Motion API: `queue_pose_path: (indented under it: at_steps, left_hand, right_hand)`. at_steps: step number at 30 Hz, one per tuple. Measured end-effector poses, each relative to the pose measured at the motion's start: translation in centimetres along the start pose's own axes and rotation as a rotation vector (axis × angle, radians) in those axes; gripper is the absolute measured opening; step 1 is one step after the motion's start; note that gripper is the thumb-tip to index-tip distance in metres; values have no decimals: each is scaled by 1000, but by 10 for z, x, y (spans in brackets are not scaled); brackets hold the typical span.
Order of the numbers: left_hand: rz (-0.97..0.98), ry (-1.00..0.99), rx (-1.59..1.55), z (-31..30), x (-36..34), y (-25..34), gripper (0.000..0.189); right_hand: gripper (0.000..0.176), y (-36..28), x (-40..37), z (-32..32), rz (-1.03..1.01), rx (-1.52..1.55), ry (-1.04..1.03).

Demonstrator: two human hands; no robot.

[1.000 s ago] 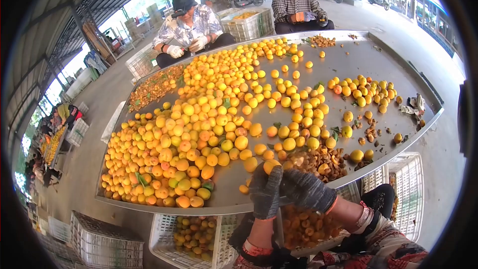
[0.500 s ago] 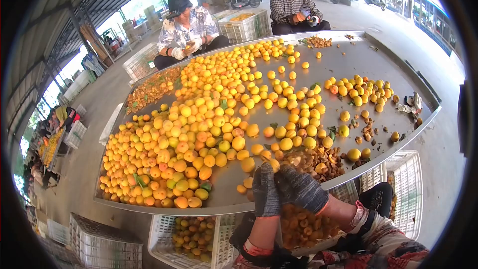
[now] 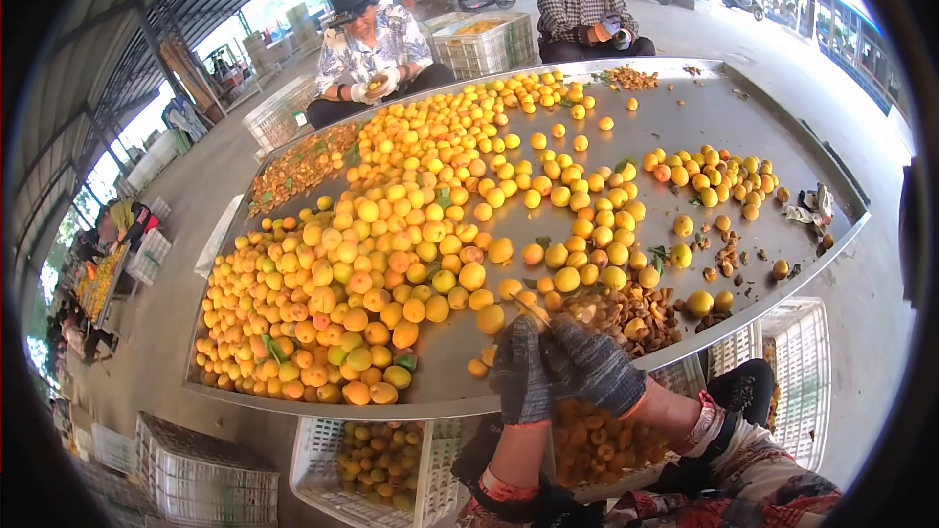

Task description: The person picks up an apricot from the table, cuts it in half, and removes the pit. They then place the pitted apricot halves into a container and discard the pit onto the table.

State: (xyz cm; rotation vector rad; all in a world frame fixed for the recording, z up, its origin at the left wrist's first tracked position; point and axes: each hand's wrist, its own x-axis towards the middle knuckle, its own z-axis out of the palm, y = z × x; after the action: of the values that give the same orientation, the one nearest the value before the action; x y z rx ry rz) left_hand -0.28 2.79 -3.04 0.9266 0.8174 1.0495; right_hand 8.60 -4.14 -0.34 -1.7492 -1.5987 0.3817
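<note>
My left hand (image 3: 520, 370), in a dark grey knitted glove, is closed with its fingertips up over the near edge of the metal table (image 3: 445, 337). Beside it, almost touching, my right hand (image 3: 602, 364) in the same kind of glove is bent inward, fingers pinched. A blurred yellow-brown piece of apricot (image 3: 529, 307) shows at the left fingertips. What the right fingers hold is hidden. Just beyond my hands lies a heap of brownish pits and scraps (image 3: 636, 321). Whole yellow-orange apricots (image 3: 333, 274) are piled to the left and middle of the table.
Below the near edge stand a white crate with apricots (image 3: 421, 469) and a container of orange fruit pieces (image 3: 597, 445). Two people sit across the table, their gloved hands (image 3: 381, 85) at its far side. A crumpled cloth (image 3: 810, 205) lies near the right rim.
The rounded yellow apricot between my fingertips shows less now, and a thin brownish edge appears there. My hands stay almost in place. The view has shifted slightly.
</note>
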Motion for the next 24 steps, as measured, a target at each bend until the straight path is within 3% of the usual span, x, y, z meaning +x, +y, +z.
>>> queue_pose_path:
  at_steps: [2, 5, 6, 8, 12, 14, 17, 22, 24]
  left_hand:
    - [-3, -48, -4, -3, 2, -5, 29]
    - [-9, -94, 123, -5, 2, 4, 30]
    - [-13, -87, 249, -5, 0, 8, 30]
    - [30, -77, 192, -1, -2, 13, 30]
    - [52, -38, 140, -3, -5, 15, 30]
    - [47, -24, 115, -4, -4, 10, 29]
    - [39, -26, 84, -3, -5, 9, 28]
    - [86, -35, 74, 3, -7, 15, 26]
    - [188, 24, 171, 3, -6, 10, 25]
  right_hand:
    - [46, 6, -7, 5, -97, -236, 91]
    - [32, 3, -8, -4, -272, -153, 130]
    - [32, 5, -8, -5, -271, -153, 132]
    - [32, 9, -5, -8, -21, 352, -63]
    - [31, -14, 1, -23, 67, 81, -118]
    - [31, -11, -1, -16, -78, -2, 21]
    - [37, -25, -4, -22, 33, -76, 49]
    - [31, -4, -4, -6, -56, 65, 111]
    - [31, 0, -4, 0, -69, 112, 104]
